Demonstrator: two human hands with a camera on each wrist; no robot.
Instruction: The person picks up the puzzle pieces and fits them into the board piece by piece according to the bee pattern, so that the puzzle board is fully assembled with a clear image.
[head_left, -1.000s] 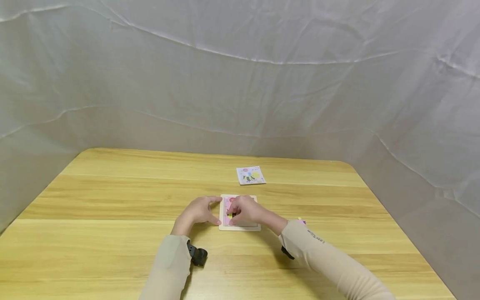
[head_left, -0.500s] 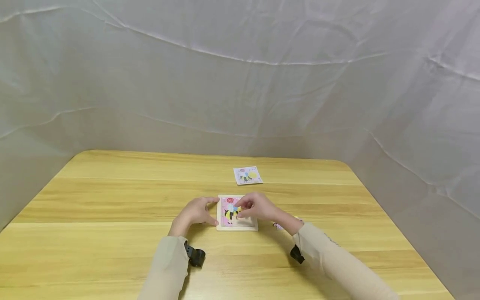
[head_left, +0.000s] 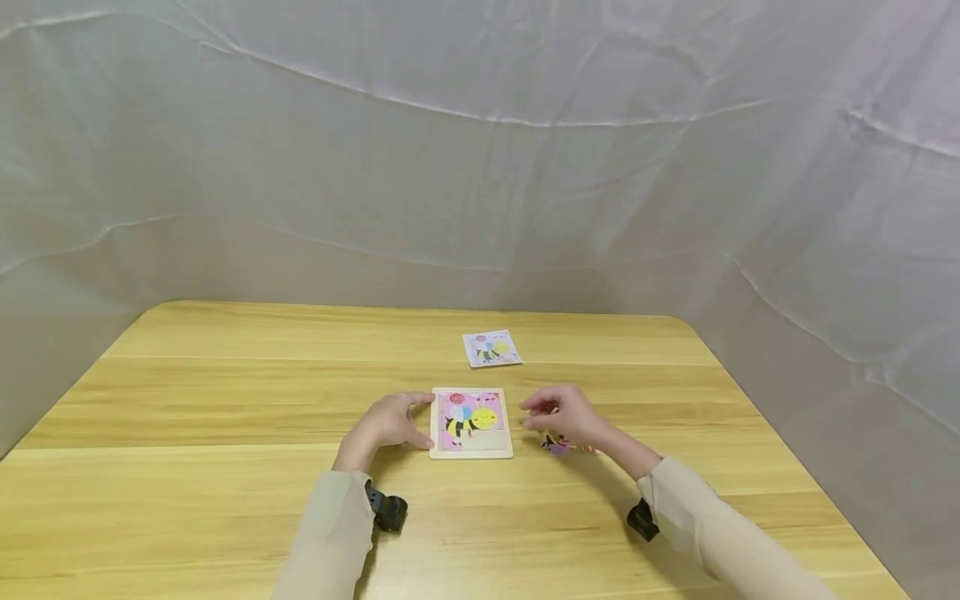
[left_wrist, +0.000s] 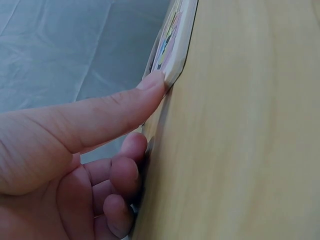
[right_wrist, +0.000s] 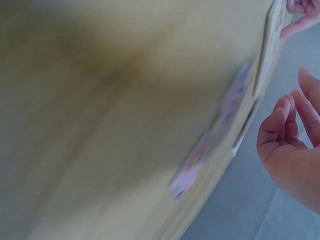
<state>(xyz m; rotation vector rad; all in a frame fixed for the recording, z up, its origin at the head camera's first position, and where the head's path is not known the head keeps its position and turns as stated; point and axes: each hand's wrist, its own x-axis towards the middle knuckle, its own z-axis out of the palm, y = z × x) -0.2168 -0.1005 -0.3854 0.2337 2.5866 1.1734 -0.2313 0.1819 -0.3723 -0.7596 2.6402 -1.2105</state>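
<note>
A bee jigsaw puzzle (head_left: pixel 457 425) lies in a pale wooden frame in the head view. Pink pieces show a yellow and black bee and a red flower; bare wood shows at the lower right. My left hand (head_left: pixel 390 422) rests at the frame's left side, thumb and index fingertip touching its edge. In the left wrist view its thumb (left_wrist: pixel 115 110) lies on the frame's corner, the other fingers loosely bent. My right hand (head_left: pixel 566 414) hovers right of the frame with nothing between thumb and index finger. Loose puzzle pieces (head_left: pixel 558 446) lie under that hand, partly hidden by it.
Behind the frame lies a picture card (head_left: pixel 491 348) of the same bee. The wooden table (head_left: pixel 225 400) backs onto a grey cloth (head_left: pixel 450 167) that hangs around it. Each wrist wears a black camera (head_left: pixel 390 512).
My right hand has let go of a puzzle piece in the frame and moved right, over the loose pieces. The bee's head now shows in the frame. My left hand has stayed at the edge.
</note>
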